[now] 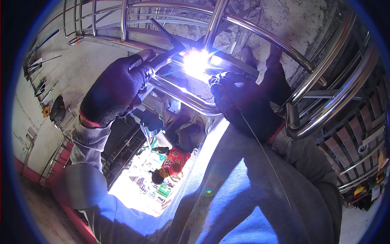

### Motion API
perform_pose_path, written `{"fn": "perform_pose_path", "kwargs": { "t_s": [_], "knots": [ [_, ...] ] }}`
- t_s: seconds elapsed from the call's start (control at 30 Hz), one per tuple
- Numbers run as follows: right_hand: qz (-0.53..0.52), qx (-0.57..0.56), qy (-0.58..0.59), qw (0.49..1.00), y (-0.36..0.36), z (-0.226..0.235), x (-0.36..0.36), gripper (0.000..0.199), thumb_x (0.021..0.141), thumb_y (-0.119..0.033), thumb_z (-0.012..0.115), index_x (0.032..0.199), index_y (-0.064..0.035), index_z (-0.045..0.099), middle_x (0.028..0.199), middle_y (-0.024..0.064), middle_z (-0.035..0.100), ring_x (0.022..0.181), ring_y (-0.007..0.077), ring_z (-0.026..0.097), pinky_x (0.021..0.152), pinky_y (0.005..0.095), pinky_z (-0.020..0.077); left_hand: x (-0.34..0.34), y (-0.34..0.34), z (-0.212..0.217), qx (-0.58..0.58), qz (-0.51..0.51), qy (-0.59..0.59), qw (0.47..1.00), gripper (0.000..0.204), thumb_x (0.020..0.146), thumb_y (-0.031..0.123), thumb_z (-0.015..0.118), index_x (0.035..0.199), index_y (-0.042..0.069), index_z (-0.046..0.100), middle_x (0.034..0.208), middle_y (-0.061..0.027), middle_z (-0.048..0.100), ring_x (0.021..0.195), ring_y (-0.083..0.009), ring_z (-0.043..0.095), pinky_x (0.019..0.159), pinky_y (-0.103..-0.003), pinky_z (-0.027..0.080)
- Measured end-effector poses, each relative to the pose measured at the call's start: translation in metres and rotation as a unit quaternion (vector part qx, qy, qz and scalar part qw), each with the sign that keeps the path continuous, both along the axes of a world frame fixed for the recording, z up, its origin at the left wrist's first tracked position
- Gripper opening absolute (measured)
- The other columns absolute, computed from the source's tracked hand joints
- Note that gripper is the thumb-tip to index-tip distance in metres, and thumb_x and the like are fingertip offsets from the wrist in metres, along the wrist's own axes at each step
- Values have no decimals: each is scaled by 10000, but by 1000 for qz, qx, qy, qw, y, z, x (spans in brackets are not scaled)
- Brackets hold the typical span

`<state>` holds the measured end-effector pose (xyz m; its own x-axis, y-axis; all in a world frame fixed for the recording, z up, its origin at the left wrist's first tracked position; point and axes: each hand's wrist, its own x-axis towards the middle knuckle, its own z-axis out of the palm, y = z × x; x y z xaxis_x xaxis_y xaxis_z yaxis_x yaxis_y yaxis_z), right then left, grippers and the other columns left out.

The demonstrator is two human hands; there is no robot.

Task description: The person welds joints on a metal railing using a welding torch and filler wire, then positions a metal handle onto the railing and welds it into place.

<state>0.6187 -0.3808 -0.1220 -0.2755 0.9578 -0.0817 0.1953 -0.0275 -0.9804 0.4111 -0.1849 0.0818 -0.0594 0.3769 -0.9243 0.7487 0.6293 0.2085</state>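
My left hand (pixel 118 87), in a dark knit glove with a red cuff, grips a TIG welding torch (pixel 165 58) with a long black back cap. From the torch tip a white-blue arc glares against the shiny steel tube railing (pixel 215 24), washing out the joint. My right hand (pixel 245 101), gloved the same way, is closed on a thin filler rod (pixel 266 156) just right of the glare. The rod's tail slants down across my grey clothing; its front end is lost in the light. A bent polished tube (pixel 185 97) runs between my hands.
Curved railing tubes (pixel 341 57) surround the work at the top and right. A slatted metal piece (pixel 357 138) stands at the right. A person in a red shirt (pixel 174 162) is below, near a green box (pixel 164 190). A shoe (pixel 248 55) shows beyond my right hand.
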Motion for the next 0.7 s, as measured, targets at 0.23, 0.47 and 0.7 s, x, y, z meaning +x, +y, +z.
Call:
{"fn": "perform_pose_path", "kwargs": {
  "t_s": [0.23,0.47,0.7],
  "knots": [
    [-23,61,-18,998,0,4,8,344,1029,-121,624,1350,-12,685,1364,154,661,1298,333,619,1103,427,521,-5,4,4,344,-725,-94,589,478,923,91,782,1369,15,624,989,-110,678,809,-269,668,743,-392,570],
    [2,37,4,999,-2,-1,4,356,1053,-81,596,1396,0,649,1335,168,673,1255,358,640,1077,434,521,-14,-5,10,306,-688,-66,655,471,842,61,821,1281,14,660,1137,-163,684,1028,-375,681,910,-459,572],
    [-16,61,10,998,2,1,4,334,1077,-103,604,1387,14,641,1316,161,676,1235,332,646,1041,434,534,-17,-3,4,281,-691,-65,663,495,835,86,828,1289,7,649,1123,-165,678,1012,-377,676,900,-463,569]
  ]
}}
